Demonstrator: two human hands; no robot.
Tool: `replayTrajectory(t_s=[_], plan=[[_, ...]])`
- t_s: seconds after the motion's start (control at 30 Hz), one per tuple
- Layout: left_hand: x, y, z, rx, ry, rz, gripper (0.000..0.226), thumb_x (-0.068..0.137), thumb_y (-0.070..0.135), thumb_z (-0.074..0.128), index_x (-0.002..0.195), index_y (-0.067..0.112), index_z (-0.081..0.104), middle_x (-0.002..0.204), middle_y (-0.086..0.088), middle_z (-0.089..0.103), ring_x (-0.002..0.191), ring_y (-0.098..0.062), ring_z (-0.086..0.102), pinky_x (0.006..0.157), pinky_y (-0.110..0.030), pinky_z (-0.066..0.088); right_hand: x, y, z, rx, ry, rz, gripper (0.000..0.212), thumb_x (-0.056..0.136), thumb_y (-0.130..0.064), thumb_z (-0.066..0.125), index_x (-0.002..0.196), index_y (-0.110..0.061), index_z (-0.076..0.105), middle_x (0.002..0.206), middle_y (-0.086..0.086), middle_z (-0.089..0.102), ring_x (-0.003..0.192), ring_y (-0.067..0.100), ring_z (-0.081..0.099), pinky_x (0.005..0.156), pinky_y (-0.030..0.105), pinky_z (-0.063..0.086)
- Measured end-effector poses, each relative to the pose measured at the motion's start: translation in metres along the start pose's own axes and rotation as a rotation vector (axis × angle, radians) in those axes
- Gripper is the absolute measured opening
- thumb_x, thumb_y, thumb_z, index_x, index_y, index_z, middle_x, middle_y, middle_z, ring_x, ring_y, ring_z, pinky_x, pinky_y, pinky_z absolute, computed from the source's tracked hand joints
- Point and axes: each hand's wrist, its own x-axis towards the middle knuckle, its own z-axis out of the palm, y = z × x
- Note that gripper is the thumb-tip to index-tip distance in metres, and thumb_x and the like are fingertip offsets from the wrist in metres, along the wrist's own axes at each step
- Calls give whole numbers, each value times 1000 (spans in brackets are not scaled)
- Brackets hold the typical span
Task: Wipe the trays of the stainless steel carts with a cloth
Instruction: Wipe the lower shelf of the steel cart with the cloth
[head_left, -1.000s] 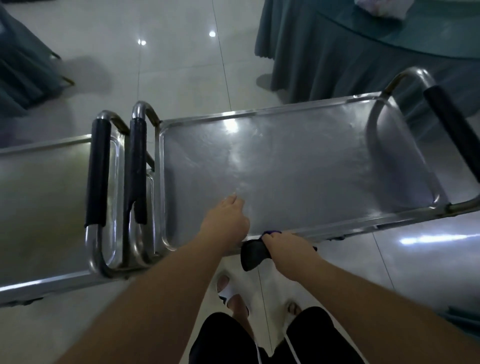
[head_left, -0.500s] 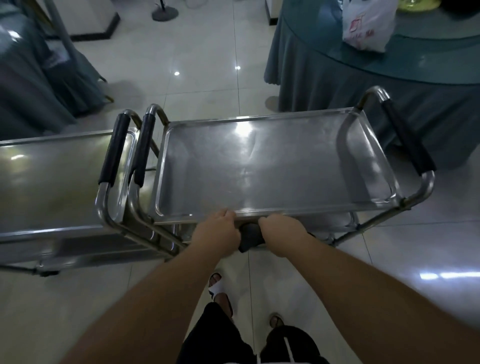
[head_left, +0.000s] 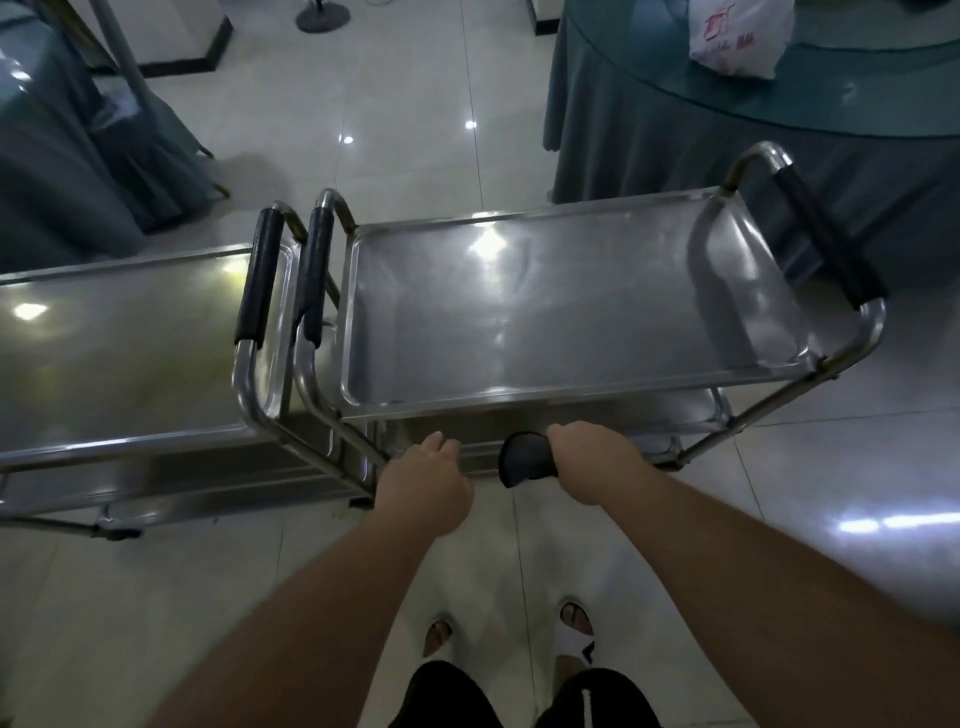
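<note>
Cloth (head_left: 524, 466) dark, bunched in right hand (head_left: 597, 462) at near edge of right cart; upper tray (head_left: 571, 332) just beyond, long axis left–right; left hand (head_left: 426, 483) beside, loosely curled, apparently empty.

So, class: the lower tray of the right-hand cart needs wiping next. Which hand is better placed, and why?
Right. The right hand already grips the dark cloth at the lower tray edge; the left hand holds no cloth.
</note>
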Motion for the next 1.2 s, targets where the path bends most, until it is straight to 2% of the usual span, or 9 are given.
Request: replayTrajectory(t_s=[0.17,0.3,0.4,0.57,0.77,0.93,1.07,1.13,1.2], plan=[[-2,-57,30,-7,-82,-37,57,106,39,43,160,21,35,166,-1,34,145,-30,41,111,-49,43,24,-51,33,63,-74,27,48,96,-13,63,141,-13,47,137,12,57,123,32,59,100,44,51],[0,-95,57,-61,-115,-101,56,103,30,43,158,20,40,160,-5,42,141,-31,45,112,-47,43,35,-72,68,78,-57,7,41,97,-13,58,137,-13,47,134,11,57,120,31,59,97,43,52],[3,-107,72,-114,-111,-137,63,101,30,45,163,23,34,167,-4,36,144,-29,43,113,-42,41,46,-79,90,156,-44,10,42,97,-10,53,138,-13,47,136,10,57,120,31,59,97,46,53],[15,-112,92,-115,-84,-186,57,100,30,47,157,20,43,160,-6,45,136,-32,49,104,-41,42,73,-78,117,273,22,-5,34,96,-5,50,130,-11,54,125,11,61,109,29,62,79,34,46],[55,-119,134,-194,-64,-316,53,102,35,48,153,22,48,149,-8,54,132,-33,52,98,-41,41,130,-74,144,381,109,-115,39,92,1,52,128,-11,57,120,12,62,106,34,61,87,48,54],[110,-149,181,-240,-44,-365,52,100,38,49,151,29,49,145,-8,56,129,-34,54,98,-43,43,195,-82,182,360,195,-119,54,90,1,54,142,-15,51,118,14,63,100,38,63,77,42,53],[161,-176,212,-362,32,-376,38,102,39,51,137,25,61,135,-13,62,121,-39,61,99,-44,53,248,-93,207,349,172,-98,64,90,-1,52,149,-25,44,136,10,57,117,35,60,92,43,52],[185,-190,223,-391,94,-369,27,101,33,52,123,21,63,125,-12,66,112,-38,64,93,-45,56,271,-96,216,359,238,-145,59,93,-2,52,148,-22,46,140,11,56,122,36,58,96,45,50],[207,-205,232,-443,169,-386,27,99,32,54,121,19,64,124,-10,67,111,-36,65,94,-44,56,294,-99,222,356,307,-215,56,92,-2,55,144,-20,50,138,10,58,122,35,59,97,47,52]])
